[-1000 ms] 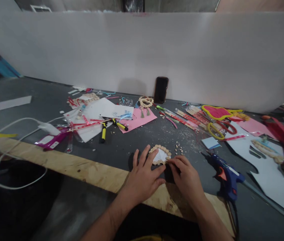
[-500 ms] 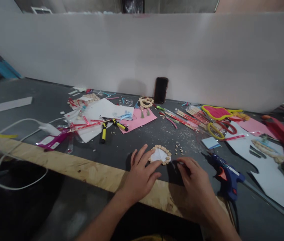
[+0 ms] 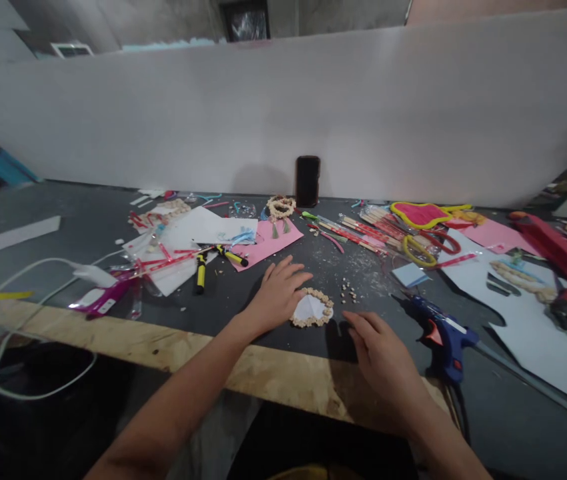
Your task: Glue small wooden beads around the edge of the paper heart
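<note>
A small white paper disc [image 3: 308,308] lies on the dark tabletop, edged with a ring of pale, bead-like pieces. My left hand [image 3: 279,293] is at its upper left side, fingers stretched out and holding nothing I can see. To the right of the disc, my right hand [image 3: 381,347] hovers with the index finger extended and the thumb a little below it. Nothing shows between those fingertips. Several loose small pieces [image 3: 347,291] are scattered just beyond my right fingertips.
A blue glue gun [image 3: 443,333] lies right of my right hand, its cord trailing down. Wrapped chopsticks [image 3: 358,233], scissors [image 3: 421,250] and cut white paper [image 3: 538,333] spread rightward. Yellow-black cutters [image 3: 201,272] lie left. A phone [image 3: 307,181] leans on the wall.
My left hand has moved up and away from the disc's lower edge, uncovering more of the ring. The right index finger has straightened past the thumb. The whole view has shifted slightly.
</note>
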Demonstrator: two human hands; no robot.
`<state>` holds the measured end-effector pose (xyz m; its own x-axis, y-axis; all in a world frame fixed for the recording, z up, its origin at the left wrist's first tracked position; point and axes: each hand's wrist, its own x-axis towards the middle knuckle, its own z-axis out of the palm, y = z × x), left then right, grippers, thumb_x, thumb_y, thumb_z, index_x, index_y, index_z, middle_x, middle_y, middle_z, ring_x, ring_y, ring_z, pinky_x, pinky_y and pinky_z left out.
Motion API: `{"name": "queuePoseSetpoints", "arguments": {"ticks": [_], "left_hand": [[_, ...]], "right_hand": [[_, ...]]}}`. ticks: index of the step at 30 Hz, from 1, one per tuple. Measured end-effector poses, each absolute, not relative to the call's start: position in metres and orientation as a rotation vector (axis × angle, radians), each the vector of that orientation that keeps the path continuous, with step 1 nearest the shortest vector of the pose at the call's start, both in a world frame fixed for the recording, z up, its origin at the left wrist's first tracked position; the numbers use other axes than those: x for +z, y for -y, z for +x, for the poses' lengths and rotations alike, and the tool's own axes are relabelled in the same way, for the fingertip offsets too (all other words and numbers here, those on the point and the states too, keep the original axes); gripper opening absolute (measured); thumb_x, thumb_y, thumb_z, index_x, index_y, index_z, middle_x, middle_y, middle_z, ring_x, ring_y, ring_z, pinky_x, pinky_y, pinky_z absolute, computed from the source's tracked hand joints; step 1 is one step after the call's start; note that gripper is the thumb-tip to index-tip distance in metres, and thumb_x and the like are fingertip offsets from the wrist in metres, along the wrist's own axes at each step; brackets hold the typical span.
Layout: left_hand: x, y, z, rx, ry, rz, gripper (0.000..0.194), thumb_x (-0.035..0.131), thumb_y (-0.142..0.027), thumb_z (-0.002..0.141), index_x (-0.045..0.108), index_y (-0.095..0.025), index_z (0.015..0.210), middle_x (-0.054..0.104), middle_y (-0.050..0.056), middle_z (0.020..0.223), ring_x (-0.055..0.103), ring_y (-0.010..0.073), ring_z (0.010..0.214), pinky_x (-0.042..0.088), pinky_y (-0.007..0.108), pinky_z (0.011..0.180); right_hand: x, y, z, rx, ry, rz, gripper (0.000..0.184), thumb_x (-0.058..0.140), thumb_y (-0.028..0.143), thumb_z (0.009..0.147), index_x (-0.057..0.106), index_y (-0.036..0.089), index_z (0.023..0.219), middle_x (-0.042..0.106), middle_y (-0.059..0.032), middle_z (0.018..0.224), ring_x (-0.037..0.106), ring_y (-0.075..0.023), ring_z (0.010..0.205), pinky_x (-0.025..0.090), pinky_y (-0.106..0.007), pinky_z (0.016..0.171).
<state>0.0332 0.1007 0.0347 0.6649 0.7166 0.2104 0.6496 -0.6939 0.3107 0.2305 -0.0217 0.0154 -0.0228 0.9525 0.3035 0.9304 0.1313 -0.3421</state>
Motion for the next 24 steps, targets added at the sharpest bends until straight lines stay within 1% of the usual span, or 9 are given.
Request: {"name": "queuePoseSetpoints", "arguments": {"ticks": [4, 6, 8, 10, 14, 18, 21, 22, 24], "left_hand": [[0.029, -0.103, 0.036, 0.600, -1.112, 2.620, 0.031, 0.049, -0.026, 0.089, 0.055, -0.021, 0.119, 0.052, 0.008, 0.132, 0.030, 0.0262, 0.134, 0.024, 0.050, 0.108], [0.031, -0.103, 0.034, 0.672, -1.103, 2.602, 0.022, 0.051, -0.027, 0.088, 0.060, -0.021, 0.107, 0.057, 0.007, 0.125, 0.033, 0.0261, 0.132, 0.026, 0.049, 0.107], [0.035, -0.104, 0.032, 0.730, -1.093, 2.587, 0.014, 0.050, -0.026, 0.088, 0.062, -0.021, 0.091, 0.061, 0.006, 0.116, 0.039, 0.0251, 0.128, 0.029, 0.047, 0.106], [0.040, -0.105, 0.032, 0.763, -1.071, 2.589, 0.015, 0.047, -0.021, 0.087, 0.061, -0.021, 0.081, 0.064, 0.004, 0.109, 0.044, 0.0236, 0.123, 0.031, 0.045, 0.105], [0.049, -0.113, 0.042, 0.793, -1.031, 2.615, 0.016, 0.046, -0.014, 0.084, 0.059, -0.020, 0.077, 0.066, 0.003, 0.099, 0.049, 0.0233, 0.117, 0.032, 0.045, 0.103], [0.064, -0.123, 0.068, 0.891, -1.025, 2.601, 0.017, 0.045, -0.011, 0.083, 0.059, -0.020, 0.080, 0.066, 0.004, 0.096, 0.052, 0.0237, 0.113, 0.036, 0.043, 0.100], [0.086, -0.128, 0.092, 0.998, -1.003, 2.593, 0.026, 0.039, -0.006, 0.084, 0.060, -0.019, 0.089, 0.065, 0.005, 0.102, 0.052, 0.0209, 0.112, 0.036, 0.040, 0.101], [0.095, -0.129, 0.099, 1.034, -0.988, 2.596, 0.031, 0.036, -0.003, 0.083, 0.060, -0.018, 0.096, 0.064, 0.006, 0.108, 0.050, 0.0197, 0.114, 0.035, 0.038, 0.102], [0.111, -0.131, 0.111, 1.139, -0.892, 2.585, 0.039, 0.039, -0.001, 0.081, 0.055, -0.016, 0.113, 0.060, 0.007, 0.116, 0.051, 0.0184, 0.113, 0.037, 0.036, 0.100]], "right_hand": [[0.025, 0.010, 0.222, 0.093, 2.001, -1.789, 0.034, 0.037, 0.014, 0.088, 0.063, 0.019, 0.109, 0.067, -0.0082, 0.094, 0.063, -0.0184, 0.083, 0.050, -0.030, 0.074], [0.030, 0.013, 0.226, 0.084, 1.994, -1.774, 0.033, 0.036, 0.016, 0.088, 0.064, 0.019, 0.106, 0.068, -0.0074, 0.090, 0.064, -0.0176, 0.080, 0.050, -0.028, 0.070], [0.033, 0.024, 0.236, 0.038, 1.953, -1.766, 0.031, 0.036, 0.020, 0.089, 0.064, 0.020, 0.104, 0.068, -0.0067, 0.089, 0.064, -0.0172, 0.078, 0.050, -0.028, 0.068], [0.033, 0.041, 0.254, -0.051, 1.872, -1.788, 0.028, 0.038, 0.027, 0.090, 0.063, 0.021, 0.103, 0.068, -0.0057, 0.091, 0.064, -0.0172, 0.079, 0.050, -0.028, 0.070], [0.022, 0.082, 0.293, -0.258, 1.631, -2.035, 0.030, 0.041, 0.042, 0.087, 0.062, 0.022, 0.095, 0.066, -0.0079, 0.090, 0.063, -0.0228, 0.078, 0.049, -0.035, 0.068], [0.012, 0.104, 0.308, -0.219, 1.470, -2.293, 0.046, 0.041, 0.061, 0.080, 0.056, 0.019, 0.092, 0.064, -0.0128, 0.083, 0.062, -0.0294, 0.077, 0.049, -0.041, 0.066], [0.015, 0.098, 0.305, -0.169, 1.401, -2.410, 0.048, 0.041, 0.063, 0.080, 0.054, 0.018, 0.091, 0.065, -0.0130, 0.075, 0.063, -0.0300, 0.071, 0.046, -0.038, 0.057], [0.017, 0.095, 0.305, -0.170, 1.388, -2.438, 0.048, 0.041, 0.062, 0.080, 0.053, 0.018, 0.093, 0.065, -0.0132, 0.074, 0.064, -0.0299, 0.069, 0.045, -0.037, 0.055], [0.021, 0.088, 0.306, -0.146, 1.358, -2.493, 0.049, 0.042, 0.060, 0.080, 0.052, 0.016, 0.100, 0.066, -0.0139, 0.074, 0.064, -0.0298, 0.065, 0.043, -0.035, 0.051]]}}
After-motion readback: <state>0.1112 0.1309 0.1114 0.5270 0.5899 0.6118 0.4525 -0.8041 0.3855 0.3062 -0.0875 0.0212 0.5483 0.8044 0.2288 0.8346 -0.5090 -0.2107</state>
